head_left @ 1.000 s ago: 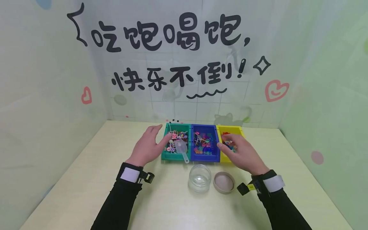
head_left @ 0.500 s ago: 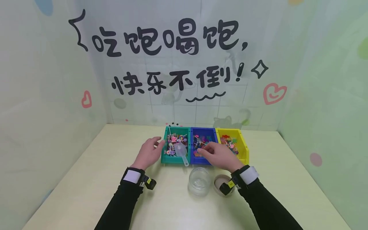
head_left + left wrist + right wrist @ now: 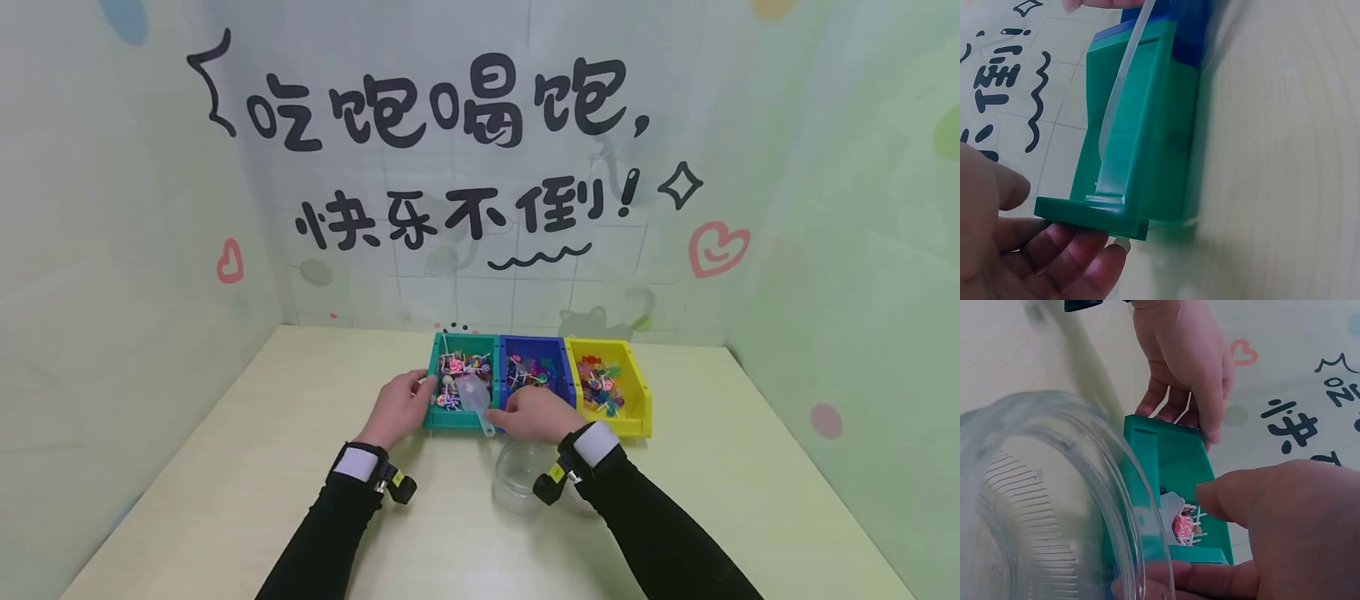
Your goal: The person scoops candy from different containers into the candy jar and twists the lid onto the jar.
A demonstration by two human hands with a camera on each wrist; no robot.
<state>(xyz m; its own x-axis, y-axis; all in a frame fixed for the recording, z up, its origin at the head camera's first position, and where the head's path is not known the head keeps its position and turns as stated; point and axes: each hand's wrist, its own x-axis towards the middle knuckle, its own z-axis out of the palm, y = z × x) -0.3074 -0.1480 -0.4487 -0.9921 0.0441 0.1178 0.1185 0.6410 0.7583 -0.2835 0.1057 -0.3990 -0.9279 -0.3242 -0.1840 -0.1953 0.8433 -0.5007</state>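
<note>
A green bin of small lollipop-shaped pieces holds a clear plastic scoop, its handle leaning over the front edge. My left hand touches the bin's left wall from outside; in the left wrist view its fingers lie along the wall with the thumb apart. My right hand reaches across the front of the blue bin, thumb tip right by the scoop's handle. In the right wrist view its thumb and fingers stand apart. A clear jar stands below this hand.
A yellow bin with colourful small pieces adjoins the blue one, all three in a row near the back wall. The jar's round lid lies to its right, mostly hidden under my right wrist. Patterned curtains enclose the table.
My right hand has moved left from the yellow bin, past the blue one, to the scoop's handle. My left hand has come down against the green bin's left wall.
</note>
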